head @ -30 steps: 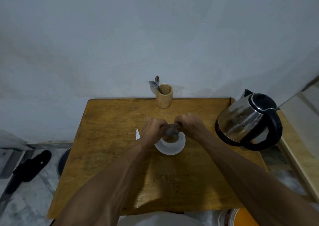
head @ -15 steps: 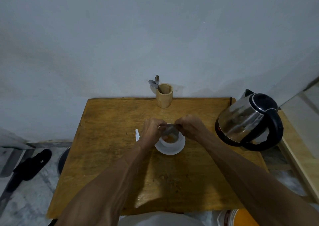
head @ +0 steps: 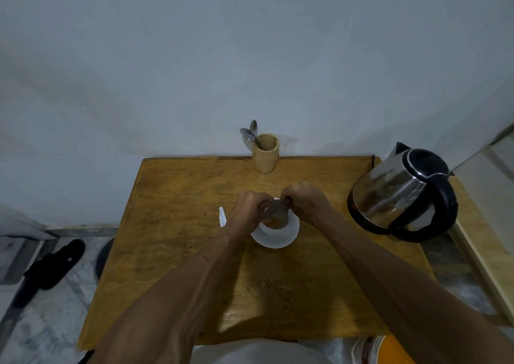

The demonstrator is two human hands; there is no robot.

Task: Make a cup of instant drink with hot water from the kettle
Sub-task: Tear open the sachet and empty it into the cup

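Note:
A white cup [head: 281, 223] stands on a white saucer [head: 275, 239] at the middle of the wooden table [head: 178, 224]; brownish powder shows inside the cup. My left hand [head: 249, 210] and my right hand [head: 304, 202] both pinch a small sachet [head: 274, 207] held just above the cup. The sachet is blurred and mostly hidden by my fingers. A steel kettle with a black handle and lid [head: 403, 194] sits at the table's right edge, apart from my hands.
A wooden holder with spoons [head: 265, 152] stands at the table's far edge by the wall. A small white scrap [head: 222, 217] lies left of the saucer. A black sandal [head: 47, 272] lies on the floor at left. An orange container [head: 389, 349] is at the bottom right.
Both hands stay over the cup with only small shifts of the fingers on the sachet. The kettle and the holder have not moved.

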